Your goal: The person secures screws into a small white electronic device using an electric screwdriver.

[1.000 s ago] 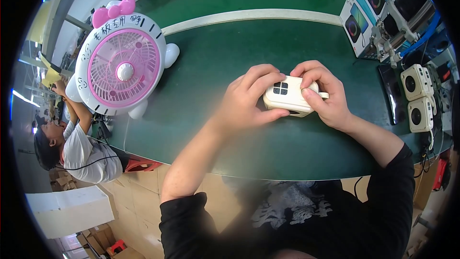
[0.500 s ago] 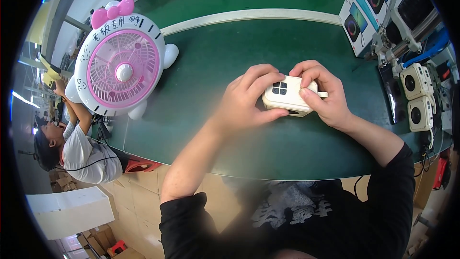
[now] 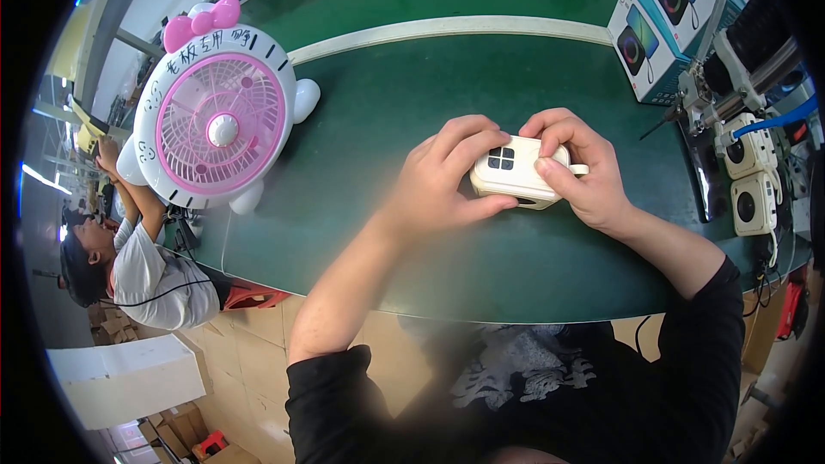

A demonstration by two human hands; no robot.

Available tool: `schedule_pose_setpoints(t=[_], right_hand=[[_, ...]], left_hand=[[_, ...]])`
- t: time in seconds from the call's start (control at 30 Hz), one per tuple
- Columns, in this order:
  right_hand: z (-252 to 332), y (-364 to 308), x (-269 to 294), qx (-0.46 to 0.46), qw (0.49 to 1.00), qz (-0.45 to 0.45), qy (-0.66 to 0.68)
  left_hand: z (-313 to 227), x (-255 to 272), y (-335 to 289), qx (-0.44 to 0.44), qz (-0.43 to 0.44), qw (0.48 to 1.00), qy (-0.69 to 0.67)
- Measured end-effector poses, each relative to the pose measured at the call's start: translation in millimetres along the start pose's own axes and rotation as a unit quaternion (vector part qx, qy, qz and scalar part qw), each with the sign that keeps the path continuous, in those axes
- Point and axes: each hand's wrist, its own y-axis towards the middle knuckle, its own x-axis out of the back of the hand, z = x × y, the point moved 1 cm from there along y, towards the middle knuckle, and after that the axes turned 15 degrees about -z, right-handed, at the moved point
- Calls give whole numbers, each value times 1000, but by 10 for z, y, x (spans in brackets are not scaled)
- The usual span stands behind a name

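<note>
Between my two hands is a small cream portable speaker [image 3: 517, 174], with dark square buttons on its upper face and a strap loop at its right end. My left hand [image 3: 449, 174] grips its left end, thumb at the lower front edge and fingers over the top. Around the right end closes my right hand [image 3: 582, 165], its thumb pressed on the top face near the loop. The speaker is held over the green table [image 3: 369, 120]; whether it touches the surface I cannot tell.
At left stands a pink-and-white fan [image 3: 222, 129]. Two similar cream speakers [image 3: 754, 204] sit at the right beside a black glossy slab [image 3: 703, 176]. Behind them are a metal machine arm [image 3: 713, 90] and printed boxes [image 3: 643, 43]. A co-worker [image 3: 168, 283] is at far left.
The metal machine arm at right has shifted, and a thin dark rod now reaches out toward the table. My hands and the speaker look almost unmoved.
</note>
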Motion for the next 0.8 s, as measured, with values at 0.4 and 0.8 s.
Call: schedule_pose_setpoints(t=[0.4,0.8], right_hand=[[-21,-21,5,-9,999,-8,34],[-5,14,20,-2,999,15,41]], left_hand=[[-6,-9,-3,7,1,1000,-5],[39,-2,-16,-24,13,1000,5]])
